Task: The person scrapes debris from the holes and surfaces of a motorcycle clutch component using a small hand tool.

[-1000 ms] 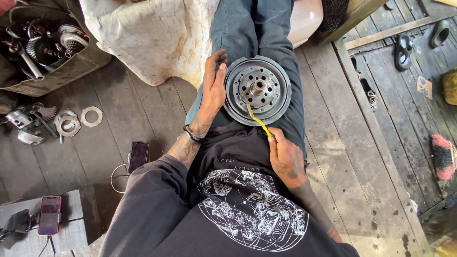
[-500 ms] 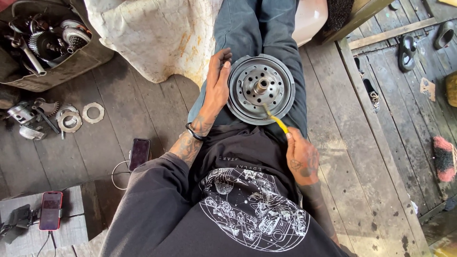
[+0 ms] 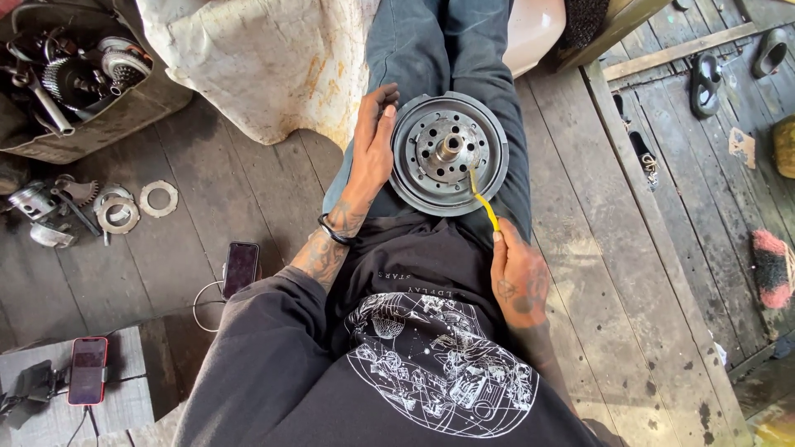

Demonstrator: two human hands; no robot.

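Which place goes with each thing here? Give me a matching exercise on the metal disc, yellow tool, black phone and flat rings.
Things:
1. metal disc
2. yellow tool
3. black phone
4. flat rings

Places:
A. on the floor planks beside the person's left arm
B. held in the right hand
C. on the lap, steadied by the left hand
D. on the floor near the box of parts

Pairs: 1-C, 2-B, 3-A, 4-D

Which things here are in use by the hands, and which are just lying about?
In use:
round metal drum on the lap
thin yellow tool
left hand, steadying the drum's rim
right hand, holding the tool

Lying about:
metal rings
box of parts
dark phone
red phone
sandals
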